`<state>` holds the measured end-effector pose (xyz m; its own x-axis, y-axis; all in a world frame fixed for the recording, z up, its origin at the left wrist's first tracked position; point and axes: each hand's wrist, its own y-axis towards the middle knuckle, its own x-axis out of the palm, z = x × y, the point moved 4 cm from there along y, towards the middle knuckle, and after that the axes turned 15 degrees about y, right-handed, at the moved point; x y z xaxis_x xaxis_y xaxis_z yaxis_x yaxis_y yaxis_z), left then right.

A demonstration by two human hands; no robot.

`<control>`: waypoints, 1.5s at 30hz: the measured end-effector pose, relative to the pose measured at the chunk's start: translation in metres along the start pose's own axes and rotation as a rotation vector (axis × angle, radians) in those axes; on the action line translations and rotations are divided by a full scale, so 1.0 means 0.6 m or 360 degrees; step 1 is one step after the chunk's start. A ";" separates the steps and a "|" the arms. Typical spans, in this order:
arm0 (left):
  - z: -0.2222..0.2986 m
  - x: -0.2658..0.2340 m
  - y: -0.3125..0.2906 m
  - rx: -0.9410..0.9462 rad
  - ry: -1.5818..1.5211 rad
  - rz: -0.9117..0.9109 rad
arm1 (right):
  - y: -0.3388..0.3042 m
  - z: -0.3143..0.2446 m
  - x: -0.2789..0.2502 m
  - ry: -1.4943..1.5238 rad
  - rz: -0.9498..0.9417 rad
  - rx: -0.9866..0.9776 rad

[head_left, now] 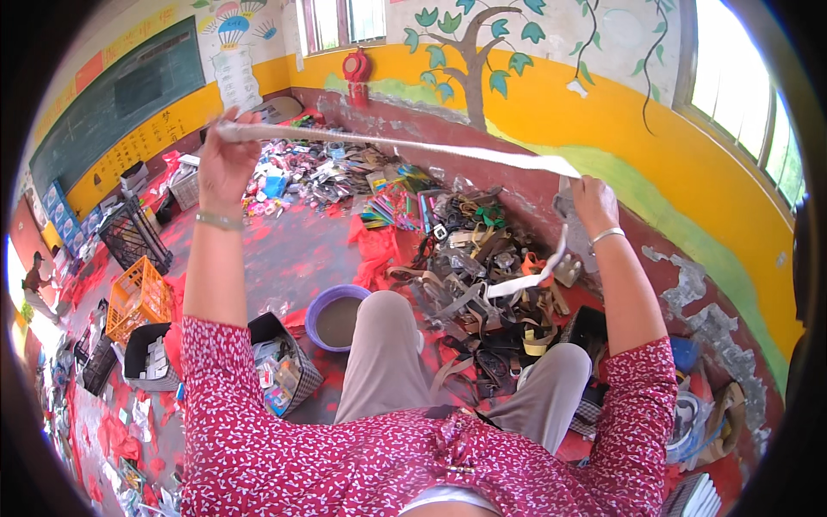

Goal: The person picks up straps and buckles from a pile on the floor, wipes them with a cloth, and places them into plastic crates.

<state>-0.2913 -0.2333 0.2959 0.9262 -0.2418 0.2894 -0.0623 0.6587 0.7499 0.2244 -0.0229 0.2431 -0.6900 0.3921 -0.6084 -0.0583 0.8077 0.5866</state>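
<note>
A long, narrow, flat strap (413, 145), dull grey-beige at the left and bright white toward the right, spans the air before the chest, sagging slightly. The left hand (228, 165) is clamped on one end; the right hand (596, 207) grips it farther along, with a pale length dangling in a bend below. Beneath lies a tangled belt pile (495, 314), near a purple basin (311, 326)

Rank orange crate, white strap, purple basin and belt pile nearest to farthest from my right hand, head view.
1. White strap: in your right hand.
2. Belt pile: on the floor below.
3. Purple basin: left of pile.
4. Orange crate: farther left.
</note>
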 end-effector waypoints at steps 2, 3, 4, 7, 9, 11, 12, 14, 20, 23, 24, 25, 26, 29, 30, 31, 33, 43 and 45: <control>-0.016 0.079 -0.033 0.0213 -0.0259 -0.0159 | 0.022 0.046 0.006 0.0104 0.0149 0.0014; -0.022 0.107 -0.057 0.0119 -0.0047 -0.0176 | 0.039 0.076 0.009 0.0168 0.0162 -0.0070; -0.044 0.136 -0.077 0.0144 0.0269 -0.0510 | 0.054 0.117 0.008 0.0201 0.0180 -0.0148; -0.106 0.240 -0.134 -0.0106 0.0633 -0.0936 | 0.066 0.199 0.028 0.0912 0.0290 0.0223; -0.151 0.283 -0.165 -0.0308 0.0661 -0.1275 | 0.059 0.204 0.030 0.1123 0.0275 0.0392; -0.196 0.298 -0.193 -0.0422 0.0923 -0.1616 | 0.058 0.205 0.018 0.1218 0.0251 0.0461; -0.218 0.298 -0.206 -0.0416 0.1023 -0.1621 | 0.055 0.208 0.011 0.1247 0.0235 0.0487; -0.262 0.294 -0.223 -0.0409 0.1186 -0.1610 | 0.049 0.212 -0.010 0.1268 0.0206 0.0525; -0.375 0.296 -0.229 -0.0337 0.1621 -0.1473 | 0.030 0.218 -0.117 0.0795 0.0043 0.0431; -0.435 0.330 -0.228 -0.0239 0.1911 -0.1372 | 0.054 0.264 -0.204 0.0568 -0.0084 0.0159; -0.454 0.343 -0.225 -0.0114 0.2014 -0.1379 | 0.063 0.288 -0.230 0.0630 -0.0148 0.0144; -0.480 0.357 -0.223 0.0017 0.2064 -0.1422 | 0.063 0.315 -0.261 0.0957 -0.0207 0.0263; -0.503 0.383 -0.218 0.0122 0.2059 -0.1450 | 0.092 0.348 -0.319 0.0988 -0.0449 -0.0148; -0.575 0.453 -0.211 0.0301 0.1885 -0.1615 | 0.076 0.295 -0.466 0.0234 -0.0202 0.0000; -0.594 0.473 -0.213 0.0340 0.1866 -0.1647 | 0.060 0.255 -0.483 -0.0179 -0.0143 -0.0022; -0.612 0.492 -0.214 0.0382 0.1848 -0.1674 | 0.033 0.221 -0.484 -0.0628 -0.0189 -0.0016; -0.648 0.520 -0.221 0.0520 0.1866 -0.1682 | -0.044 0.144 -0.465 -0.1512 -0.0306 -0.0004; -0.772 0.436 -0.262 0.0098 0.1883 -0.1610 | -0.115 0.298 -0.617 -0.1405 -0.0106 0.0703; -0.791 0.413 -0.271 -0.0042 0.1874 -0.1548 | -0.141 0.495 -0.687 -0.0150 0.0607 0.1044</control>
<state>0.1246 -0.0624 -0.0368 0.3631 0.1035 -0.9260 0.7205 0.5990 0.3495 0.7283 -0.1224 0.2855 -0.5102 0.7086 -0.4874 0.6326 0.6931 0.3454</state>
